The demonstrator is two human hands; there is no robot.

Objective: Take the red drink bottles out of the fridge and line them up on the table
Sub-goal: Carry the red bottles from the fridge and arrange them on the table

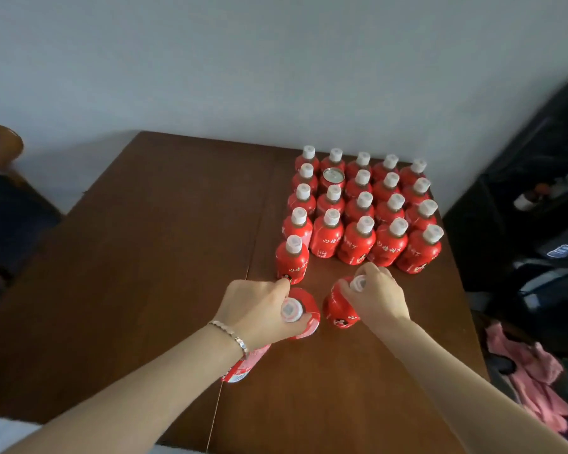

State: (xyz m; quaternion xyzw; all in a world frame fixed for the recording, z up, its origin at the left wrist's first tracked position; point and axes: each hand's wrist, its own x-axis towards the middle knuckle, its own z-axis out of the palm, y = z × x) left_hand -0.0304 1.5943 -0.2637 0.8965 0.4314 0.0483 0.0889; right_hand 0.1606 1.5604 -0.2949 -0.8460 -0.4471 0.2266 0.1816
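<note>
Several red drink bottles with white caps (358, 208) stand in neat rows at the far right of the brown table (145, 257); one red can (332, 178) stands among them. A single bottle (292, 260) starts a nearer row on the left. My left hand (256, 309) grips a red bottle (304, 311) by its neck just in front of that one. Another red bottle (243, 368) shows beneath my left wrist, mostly hidden. My right hand (379, 293) holds a further red bottle (336, 306) at its cap, a little to the right.
The table stands against a pale wall (276, 60). A black open case (538, 208) with gear sits to the right, and pink cloth (532, 375) lies below it. At the left edge a wooden chair (0, 149) and dark fabric are visible.
</note>
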